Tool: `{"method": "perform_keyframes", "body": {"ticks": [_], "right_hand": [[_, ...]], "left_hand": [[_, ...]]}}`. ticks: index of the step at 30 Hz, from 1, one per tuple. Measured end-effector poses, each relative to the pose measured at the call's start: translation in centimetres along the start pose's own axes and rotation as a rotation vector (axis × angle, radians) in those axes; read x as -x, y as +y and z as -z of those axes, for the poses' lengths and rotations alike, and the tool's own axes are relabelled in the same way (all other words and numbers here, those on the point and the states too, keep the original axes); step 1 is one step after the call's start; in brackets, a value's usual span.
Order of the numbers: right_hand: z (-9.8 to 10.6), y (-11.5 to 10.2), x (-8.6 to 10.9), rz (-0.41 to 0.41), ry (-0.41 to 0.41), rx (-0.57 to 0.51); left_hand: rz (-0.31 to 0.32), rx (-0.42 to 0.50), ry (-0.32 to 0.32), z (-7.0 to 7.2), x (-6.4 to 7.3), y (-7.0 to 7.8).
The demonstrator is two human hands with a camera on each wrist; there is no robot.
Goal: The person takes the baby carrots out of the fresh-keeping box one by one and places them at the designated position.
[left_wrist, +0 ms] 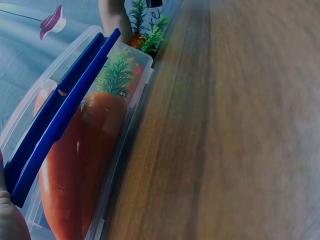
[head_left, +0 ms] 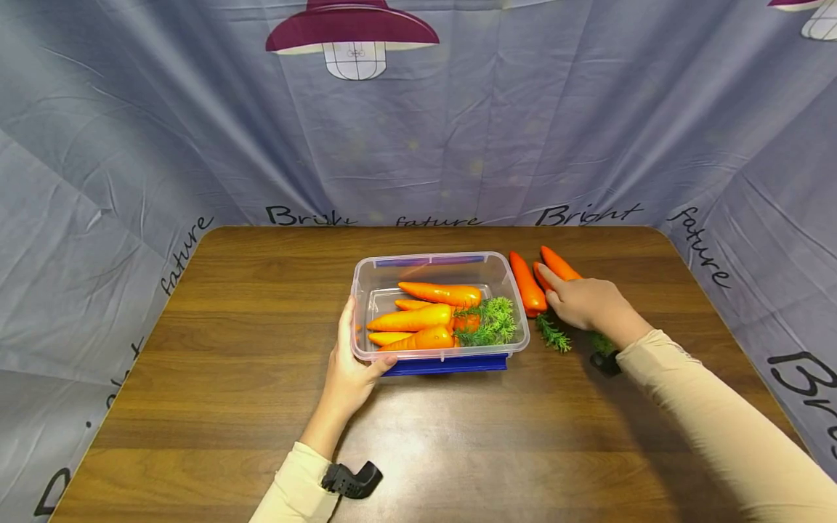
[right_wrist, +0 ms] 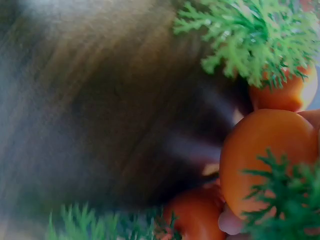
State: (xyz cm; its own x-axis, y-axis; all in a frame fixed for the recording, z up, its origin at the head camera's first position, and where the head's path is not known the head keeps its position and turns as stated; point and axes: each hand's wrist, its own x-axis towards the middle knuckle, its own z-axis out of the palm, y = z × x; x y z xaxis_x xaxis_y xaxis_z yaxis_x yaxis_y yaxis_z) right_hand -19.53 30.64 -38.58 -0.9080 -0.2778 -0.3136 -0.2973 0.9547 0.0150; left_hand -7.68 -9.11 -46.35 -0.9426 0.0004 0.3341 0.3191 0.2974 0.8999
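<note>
while the left hand [head_left: 349, 370] grips the clear box [head_left: 458, 353] at its left corner, thumb [head_left: 381, 365] apart from fingers [head_left: 345, 323], the right hand [head_left: 591, 305] pinches one carrot [right_wrist: 270, 137] beside two other carrots [head_left: 527, 285], right of the box. inside it lie more carrots [head_left: 418, 318].

The head view looked forward and down from above the near side, far enough back to take in the box [head_left: 467, 272] mid-frame, much of the table [head_left: 248, 363] below and the curtain [head_left: 458, 138] across the top. The left wrist view sat low and close beside the box, which slanted through its left half, with table filling the right and curtain at upper left. The right wrist view was nearest, facing loose carrots [head_left: 526, 283] crowding its right and lower edges. It shared those with the head view; the box linked head and left wrist.
</note>
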Motion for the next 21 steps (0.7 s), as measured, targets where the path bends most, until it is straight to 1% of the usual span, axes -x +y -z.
{"method": "perform_keyframes", "body": {"ticks": [5,9,15,21], "right_hand": [[-0.4,-0.3,0.0,0.015,0.032,0.047],[-0.6,-0.7,0.2,0.012,0.048,0.064],[-1.0,-1.0,0.2,-0.010,0.063,0.062],[-1.4,-1.1,0.1,-0.010,0.074,0.070]], "left_hand": [[0.004,0.004,-0.002,0.0,0.0,-0.1],[0.010,0.001,-0.005,-0.1,0.1,0.0],[0.013,-0.009,-0.001,-0.1,0.0,-0.1],[0.011,-0.020,0.003,-0.1,0.0,0.0]]}}
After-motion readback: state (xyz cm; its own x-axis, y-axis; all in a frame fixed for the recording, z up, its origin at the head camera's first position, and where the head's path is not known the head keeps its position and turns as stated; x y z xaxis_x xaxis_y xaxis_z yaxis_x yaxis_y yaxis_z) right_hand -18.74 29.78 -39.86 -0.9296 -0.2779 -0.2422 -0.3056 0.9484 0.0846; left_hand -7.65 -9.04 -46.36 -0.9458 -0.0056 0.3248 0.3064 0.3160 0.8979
